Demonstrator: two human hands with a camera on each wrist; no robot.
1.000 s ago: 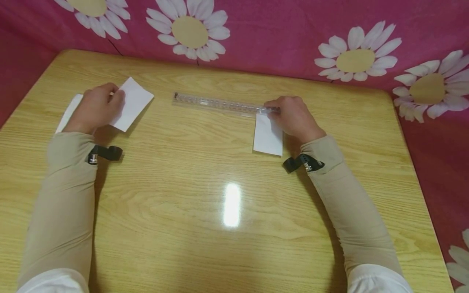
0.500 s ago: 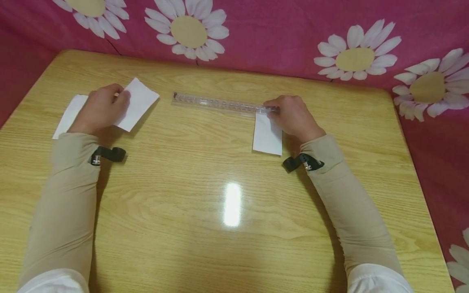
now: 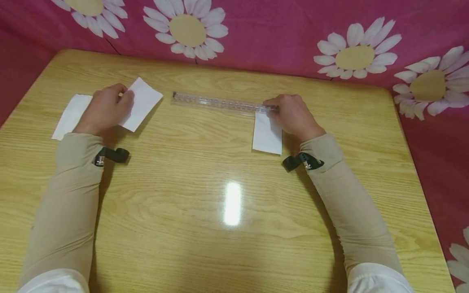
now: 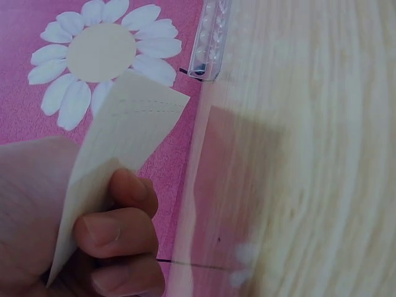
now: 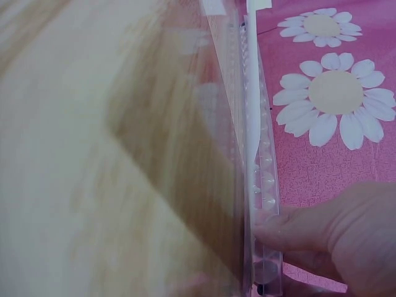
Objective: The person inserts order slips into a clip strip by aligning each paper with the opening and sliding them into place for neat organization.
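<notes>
My left hand (image 3: 104,110) pinches a small white paper card (image 3: 142,102) between thumb and curled fingers. In the left wrist view the card (image 4: 133,120) stands tilted, faint dashed lines near its top edge, its shadow on the table. A second white paper (image 3: 71,116) lies partly hidden behind the left hand and wrist. At the right, my right hand (image 3: 294,116) grips the end of a long clear plastic strip (image 3: 216,103) with a row of round bumps. Another white card (image 3: 267,134) extends from that end toward the front; seen edge-on, this card (image 5: 253,105) runs along the strip.
The wooden table (image 3: 183,175) ends at the back against a pink cloth (image 3: 271,36) printed with large white daisies. A black camera mount (image 3: 115,155) juts from the left wrist and another mount (image 3: 294,162) from the right. Light glares on the tabletop's middle.
My left hand has shifted slightly to the right with its card, uncovering more of the paper behind it. The right hand, the clear strip and its card stay practically still.
</notes>
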